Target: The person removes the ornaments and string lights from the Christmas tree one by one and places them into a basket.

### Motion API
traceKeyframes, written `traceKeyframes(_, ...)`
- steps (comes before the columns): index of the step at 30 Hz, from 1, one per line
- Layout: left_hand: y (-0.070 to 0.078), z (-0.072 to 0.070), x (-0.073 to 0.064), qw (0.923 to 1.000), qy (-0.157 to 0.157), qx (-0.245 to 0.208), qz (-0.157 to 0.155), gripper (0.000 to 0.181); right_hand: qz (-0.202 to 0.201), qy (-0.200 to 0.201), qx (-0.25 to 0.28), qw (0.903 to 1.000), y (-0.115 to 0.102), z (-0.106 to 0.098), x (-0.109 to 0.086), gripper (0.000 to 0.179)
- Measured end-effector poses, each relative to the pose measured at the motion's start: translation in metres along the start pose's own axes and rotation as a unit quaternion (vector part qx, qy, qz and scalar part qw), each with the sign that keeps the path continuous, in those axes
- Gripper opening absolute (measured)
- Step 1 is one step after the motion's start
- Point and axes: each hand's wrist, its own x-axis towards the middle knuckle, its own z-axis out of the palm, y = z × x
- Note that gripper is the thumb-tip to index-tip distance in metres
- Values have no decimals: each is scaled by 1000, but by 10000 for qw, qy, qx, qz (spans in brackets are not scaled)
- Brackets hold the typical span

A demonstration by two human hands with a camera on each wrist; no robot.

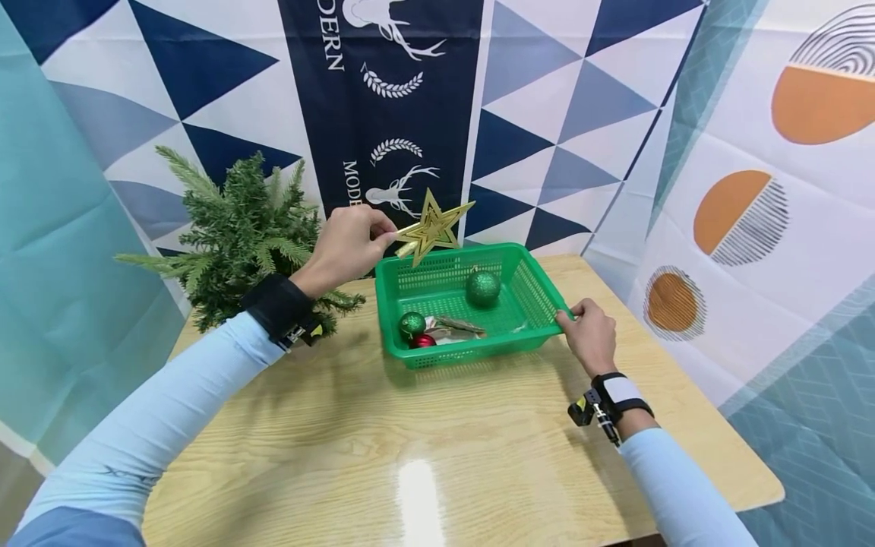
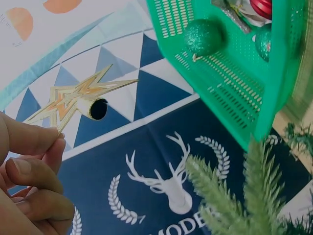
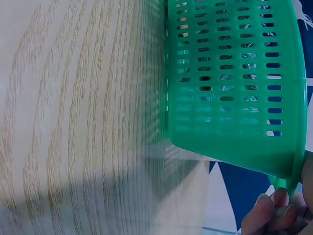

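My left hand [image 1: 352, 243] pinches one point of a gold star tree topper [image 1: 432, 226] between thumb and fingertips, above the left back part of a green plastic basket [image 1: 472, 351]. In the left wrist view, the star [image 2: 73, 100] shows the open end of its short tube. The fingers of my right hand [image 1: 591, 334] grip the basket's rim at its right front corner, also seen in the right wrist view where fingertips [image 3: 274, 210] curl under the rim. Inside the basket lie a large green glitter ball [image 1: 482, 288], a smaller green ball [image 1: 412, 324] and a red ball [image 1: 423, 341].
A small artificial Christmas tree [image 1: 239, 228] stands left of the basket, its branches close to my left wrist. Beside the balls lie some small wrapped pieces [image 1: 454, 327]. The wooden table [image 1: 328, 441] meets a patterned cloth backdrop [image 1: 540, 144] behind the basket.
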Motion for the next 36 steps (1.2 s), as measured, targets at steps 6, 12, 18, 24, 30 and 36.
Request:
traceKeyframes(6,0,18,-1,9997,-185,-122,50,14,4,31,6,10000,-3,-2,-1,24)
traceKeyframes(12,-2,32,-4,9993,-324,-162,-1,14,-112,79,22,9999,-5,-2,-2,24)
traceKeyframes(18,0,42,-3,9991,-370,-215,-68,13,-97,62,0,9999,-6,-2,-2,24)
traceKeyframes(24,-1,56,-4,9982,-549,-218,-142,14,-51,56,-23,10000,-5,-3,-2,23)
traceKeyframes(30,-7,69,-5,9980,-589,-215,-13,14,-55,35,11,10000,-5,-2,-2,22)
traceKeyframes(36,-13,80,-5,9981,-616,-24,37,14,-93,86,4,9999,-4,-1,-2,23)
